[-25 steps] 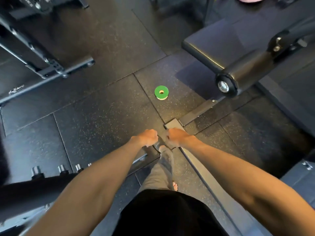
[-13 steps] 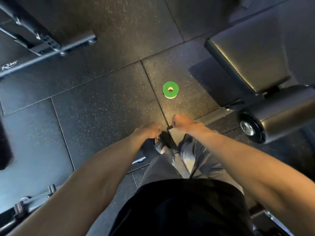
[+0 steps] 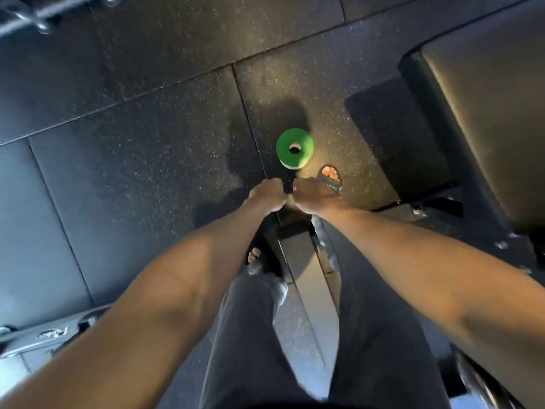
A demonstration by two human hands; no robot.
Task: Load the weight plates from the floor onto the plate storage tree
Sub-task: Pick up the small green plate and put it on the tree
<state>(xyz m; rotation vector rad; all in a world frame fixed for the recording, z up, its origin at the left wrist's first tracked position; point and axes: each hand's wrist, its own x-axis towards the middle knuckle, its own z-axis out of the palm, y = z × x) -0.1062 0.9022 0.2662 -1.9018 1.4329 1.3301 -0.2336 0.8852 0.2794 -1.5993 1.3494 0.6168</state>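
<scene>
The pick-up looks to be the step in hand, though not yet begun. The green plate (image 3: 295,148) is lying flat on the rubber floor (image 3: 147,172) with its hole facing up. It is sitting just beyond the person's hands and just to the left of the sandalled right foot (image 3: 330,180), and neither hand is touching it. As I judge it, the next move is calling for a deeper bend and for the fingers to uncurl. A plate lying flush on rubber offers little edge, so fingertips would have to hook the hole or dig under the rim. It looks small enough for one hand. The storage tree is not showing from here, so I cannot tell which way the carry would go. Both arms are reaching forward and down, with the forearms converging. The left hand (image 3: 267,196) and right hand (image 3: 312,196) are hovering close together, almost knuckle to knuckle. Both are curled into fists and gripping nothing that I can see. A padded bench (image 3: 486,113) is standing off to the right, and a metal floor bar (image 3: 303,261) is running between the feet.
</scene>
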